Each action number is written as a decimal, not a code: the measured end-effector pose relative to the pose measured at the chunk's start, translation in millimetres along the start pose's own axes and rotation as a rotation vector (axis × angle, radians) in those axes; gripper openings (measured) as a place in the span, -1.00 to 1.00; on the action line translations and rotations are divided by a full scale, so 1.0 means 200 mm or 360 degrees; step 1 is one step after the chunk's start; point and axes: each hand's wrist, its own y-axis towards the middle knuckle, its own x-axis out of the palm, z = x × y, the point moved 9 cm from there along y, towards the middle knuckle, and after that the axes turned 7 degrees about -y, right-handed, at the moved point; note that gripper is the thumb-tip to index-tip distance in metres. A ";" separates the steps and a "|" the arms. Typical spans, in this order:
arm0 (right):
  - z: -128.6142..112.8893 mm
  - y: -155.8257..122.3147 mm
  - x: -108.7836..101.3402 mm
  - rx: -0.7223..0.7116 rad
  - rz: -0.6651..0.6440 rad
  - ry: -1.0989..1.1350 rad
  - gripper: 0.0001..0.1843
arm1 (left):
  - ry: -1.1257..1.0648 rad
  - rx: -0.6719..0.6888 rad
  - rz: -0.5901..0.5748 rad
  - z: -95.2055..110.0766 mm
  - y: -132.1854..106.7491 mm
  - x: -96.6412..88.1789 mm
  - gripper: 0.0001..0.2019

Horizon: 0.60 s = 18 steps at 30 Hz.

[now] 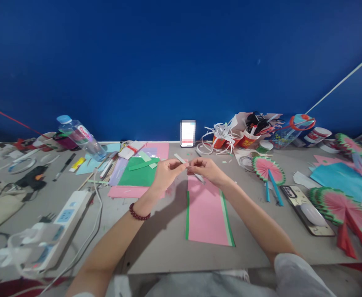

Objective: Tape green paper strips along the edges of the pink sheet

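Observation:
Above the middle of the table, my left hand (169, 174) and my right hand (209, 170) meet fingertip to fingertip. Both pinch a narrow pale strip (200, 178), one end of which sticks out at the upper left and the other at the lower right. Whether the strip is paper or tape, I cannot tell. Below my hands lies a long pink paper sheet (206, 214) with green edging down both long sides; a paler green band also runs along its right side. My fingers hide the middle of the strip, and my hands cover the sheet's far end.
A lit phone (187, 134) leans against the blue wall. To the left are stacked coloured papers (137, 177), a plastic bottle (83, 138) and a power strip (65, 222) with cables. Watermelon-like paper fans (268, 168) and a phone (295, 202) bearing a white mouse (313, 213) lie right.

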 end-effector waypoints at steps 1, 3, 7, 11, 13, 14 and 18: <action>0.00 0.00 0.00 0.0001 -0.0001 0.0011 -0.67 | 0.0015 0.0001 0.0014 -0.01 0.00 0.00 -0.73; 0.00 0.00 0.00 0.0016 -0.0011 0.0022 -0.66 | 0.0017 -0.0001 0.0057 -0.02 0.00 -0.01 -0.72; 0.02 0.00 0.01 0.0093 -0.0052 0.0054 -0.64 | -0.0063 -0.0005 0.0115 0.00 0.00 -0.03 -0.70; 0.02 0.00 0.01 0.0099 -0.0016 0.0137 -0.67 | -0.0101 -0.0034 0.0133 0.01 0.00 -0.04 -0.72; 0.01 0.00 0.01 0.0087 -0.0011 0.0175 -0.68 | -0.0097 -0.0045 0.0134 0.01 0.00 -0.04 -0.73; 0.01 0.00 0.01 0.0078 -0.0008 0.0192 -0.68 | -0.0094 -0.0052 0.0136 0.00 0.00 -0.04 -0.73; 0.01 0.00 0.01 0.0078 0.0004 0.0202 -0.66 | -0.0108 -0.0067 0.0137 -0.01 0.00 -0.03 -0.73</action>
